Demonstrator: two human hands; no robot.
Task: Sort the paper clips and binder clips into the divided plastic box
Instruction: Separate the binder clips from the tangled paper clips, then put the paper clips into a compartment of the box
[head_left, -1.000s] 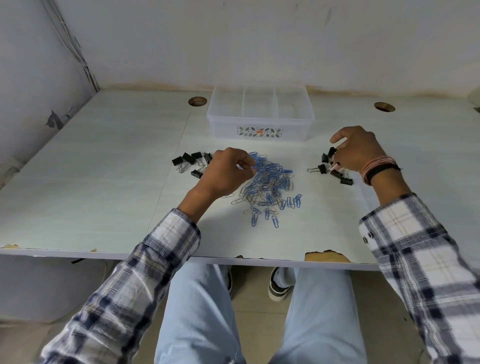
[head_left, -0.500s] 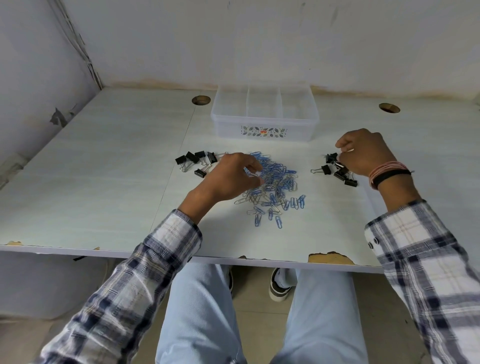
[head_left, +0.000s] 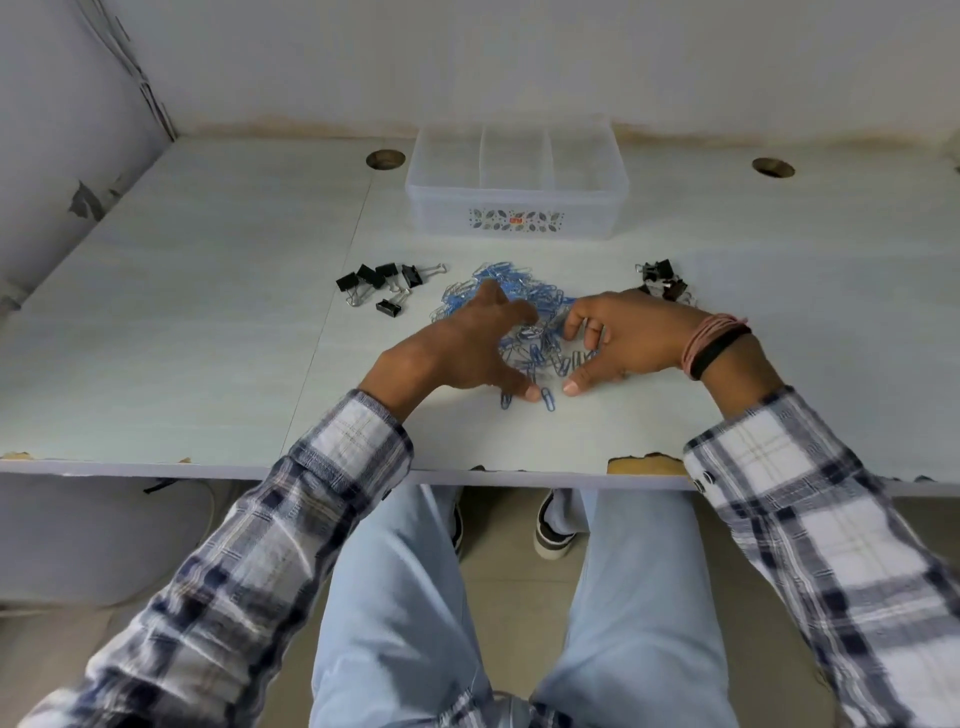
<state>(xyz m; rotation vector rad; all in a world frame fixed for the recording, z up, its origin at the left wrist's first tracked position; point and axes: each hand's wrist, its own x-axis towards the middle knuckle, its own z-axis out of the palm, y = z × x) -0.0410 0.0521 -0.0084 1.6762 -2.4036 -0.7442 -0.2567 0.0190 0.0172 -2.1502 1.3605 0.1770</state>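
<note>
1. Left hand (head_left: 457, 348): spread over the left side of the heap of blue paper clips (head_left: 524, 312), fingers splayed and slightly bent, thumb tip down on the desk (head_left: 208, 322) at the heap's near edge. It cups the clips without closing on any.
2. Right hand (head_left: 623, 338): set against the right side of the same heap, fingers curved inward toward the left hand, thumb tip on the desk close to the left thumb. Whether any clip is pinched under these fingers cannot be told.
3. Paper clips: a loose blue pile at the middle of the desk, lying between the two hands; two clips sit apart at the near edge, just beside the thumbs.
4. Left group of black binder clips (head_left: 384, 286): scattered on the desk to the left of the pile, clear of the left hand.
5. Right group of black binder clips (head_left: 662, 278): bunched just beyond the right hand, partly hidden by it.
6. Divided plastic box (head_left: 517, 208): translucent, standing upright at the back of the desk against the wall, beyond the pile; its inner partitions are visible and a patterned label faces forward.
7. Wrist bands (head_left: 714, 345): pink and black, worn on the right wrist above a plaid sleeve.
</note>
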